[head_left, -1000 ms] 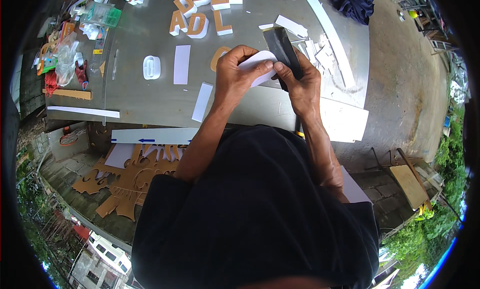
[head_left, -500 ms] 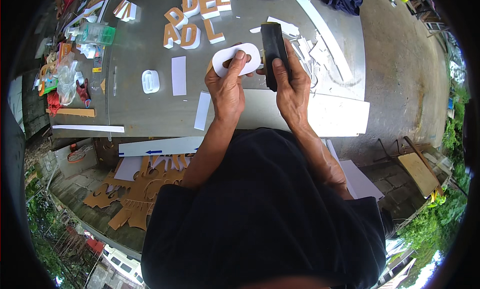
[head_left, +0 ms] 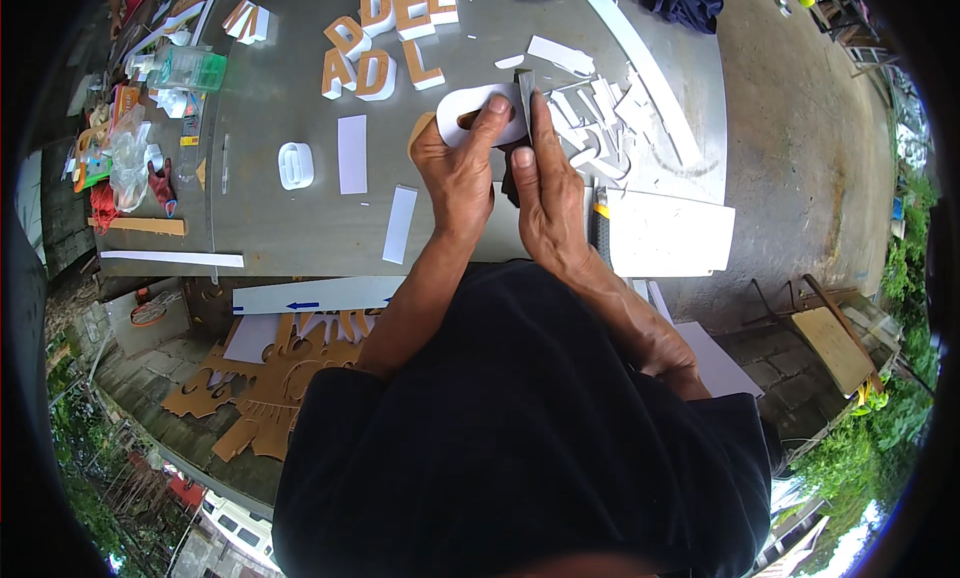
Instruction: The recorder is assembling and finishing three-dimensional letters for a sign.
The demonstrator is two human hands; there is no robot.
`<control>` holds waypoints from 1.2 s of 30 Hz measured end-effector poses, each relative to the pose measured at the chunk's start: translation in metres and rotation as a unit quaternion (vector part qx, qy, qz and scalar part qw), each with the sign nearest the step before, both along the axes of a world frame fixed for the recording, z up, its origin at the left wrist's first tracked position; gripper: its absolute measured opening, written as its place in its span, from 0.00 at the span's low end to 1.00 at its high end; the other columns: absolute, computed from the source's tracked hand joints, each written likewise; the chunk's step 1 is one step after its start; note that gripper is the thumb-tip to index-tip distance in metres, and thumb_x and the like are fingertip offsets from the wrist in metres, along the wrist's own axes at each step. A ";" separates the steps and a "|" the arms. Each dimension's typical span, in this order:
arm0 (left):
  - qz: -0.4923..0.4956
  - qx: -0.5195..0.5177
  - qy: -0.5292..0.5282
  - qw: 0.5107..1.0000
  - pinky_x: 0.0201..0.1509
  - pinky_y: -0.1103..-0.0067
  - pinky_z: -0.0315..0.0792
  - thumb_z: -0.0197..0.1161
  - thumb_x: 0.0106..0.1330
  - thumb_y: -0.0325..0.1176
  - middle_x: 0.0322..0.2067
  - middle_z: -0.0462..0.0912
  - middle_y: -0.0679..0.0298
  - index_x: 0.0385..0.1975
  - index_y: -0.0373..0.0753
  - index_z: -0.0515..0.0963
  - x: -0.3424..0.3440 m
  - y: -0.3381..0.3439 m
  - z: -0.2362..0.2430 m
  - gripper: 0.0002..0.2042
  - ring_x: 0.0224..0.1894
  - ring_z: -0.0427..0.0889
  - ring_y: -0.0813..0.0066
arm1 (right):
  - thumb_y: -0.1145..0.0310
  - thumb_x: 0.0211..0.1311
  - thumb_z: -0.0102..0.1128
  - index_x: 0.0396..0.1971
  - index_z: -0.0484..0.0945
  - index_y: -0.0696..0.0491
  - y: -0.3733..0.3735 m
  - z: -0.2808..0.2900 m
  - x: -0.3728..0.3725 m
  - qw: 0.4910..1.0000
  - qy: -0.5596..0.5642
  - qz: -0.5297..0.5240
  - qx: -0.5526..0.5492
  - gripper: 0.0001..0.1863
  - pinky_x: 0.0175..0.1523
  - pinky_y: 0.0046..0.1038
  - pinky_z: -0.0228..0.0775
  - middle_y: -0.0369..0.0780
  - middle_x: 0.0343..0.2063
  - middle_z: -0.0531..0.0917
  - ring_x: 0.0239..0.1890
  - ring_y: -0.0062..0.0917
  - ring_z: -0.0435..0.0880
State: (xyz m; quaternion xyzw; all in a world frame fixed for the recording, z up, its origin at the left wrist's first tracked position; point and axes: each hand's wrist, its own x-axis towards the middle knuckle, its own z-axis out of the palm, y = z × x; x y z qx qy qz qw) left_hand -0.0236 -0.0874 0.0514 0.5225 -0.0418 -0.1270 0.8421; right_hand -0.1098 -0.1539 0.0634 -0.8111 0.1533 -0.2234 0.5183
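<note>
Up over the table, my left hand (head_left: 455, 173) grips a white oval ring (head_left: 463, 100) with a brown underside, its thumb across the ring's face. My right hand (head_left: 552, 193) holds a black rectangular block (head_left: 526, 96), turned edge-up, against the ring's right end. Its fingers lie long along the block, which they partly hide. Whether the block has an abrasive face I cannot tell. Beyond the hands stand several block letters (head_left: 376, 75) with brown faces and white sides. A smaller white oval ring (head_left: 296, 165) rests on the table to the left.
White offcuts (head_left: 610, 113) are heaped right of my hands, near a long white strip (head_left: 640, 63). A yellow-and-black tool (head_left: 601, 223) lies beside my right wrist, next to a white sheet (head_left: 670, 233). A green-liquid bottle (head_left: 195, 68) and plastic bags clutter the left. Brown cut-out sheets (head_left: 270, 388) lie below.
The black block has turned from broad side to edge-on and moved left against the ring. My right hand has shifted left and lower, and its fingers have straightened. The yellow-and-black tool has come into sight.
</note>
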 end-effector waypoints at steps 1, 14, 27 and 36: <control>-0.008 0.014 -0.007 1.000 0.38 0.81 0.76 0.70 0.63 0.25 0.32 0.87 0.62 0.37 0.32 0.84 -0.004 0.000 -0.003 0.06 0.33 0.83 0.79 | 0.65 0.78 0.41 0.71 0.53 0.65 -0.010 0.006 0.006 0.999 0.027 -0.001 0.037 0.29 0.67 0.41 0.65 0.61 0.67 0.63 0.67 0.54 0.67; -0.094 0.001 0.003 0.996 0.25 0.83 0.72 0.72 0.61 0.30 0.27 0.86 0.63 0.36 0.32 0.83 0.020 0.014 0.011 0.09 0.28 0.84 0.78 | 0.65 0.78 0.43 0.71 0.59 0.55 -0.023 0.015 -0.006 0.992 -0.009 0.061 -0.108 0.26 0.55 0.36 0.75 0.51 0.68 0.67 0.53 0.44 0.82; -0.257 0.118 -0.024 0.959 0.27 0.82 0.74 0.69 0.61 0.26 0.29 0.85 0.63 0.39 0.32 0.82 0.015 0.029 0.018 0.08 0.30 0.84 0.77 | 0.65 0.78 0.44 0.68 0.65 0.56 -0.035 0.034 -0.003 0.993 0.034 0.103 0.055 0.23 0.65 0.37 0.69 0.50 0.65 0.72 0.65 0.45 0.73; -0.252 0.056 -0.032 0.965 0.28 0.82 0.75 0.72 0.59 0.29 0.27 0.86 0.63 0.37 0.32 0.84 0.019 0.027 0.002 0.09 0.29 0.84 0.78 | 0.67 0.77 0.44 0.69 0.62 0.56 -0.028 0.033 -0.001 0.994 0.048 0.079 0.053 0.24 0.64 0.37 0.70 0.52 0.66 0.69 0.63 0.49 0.75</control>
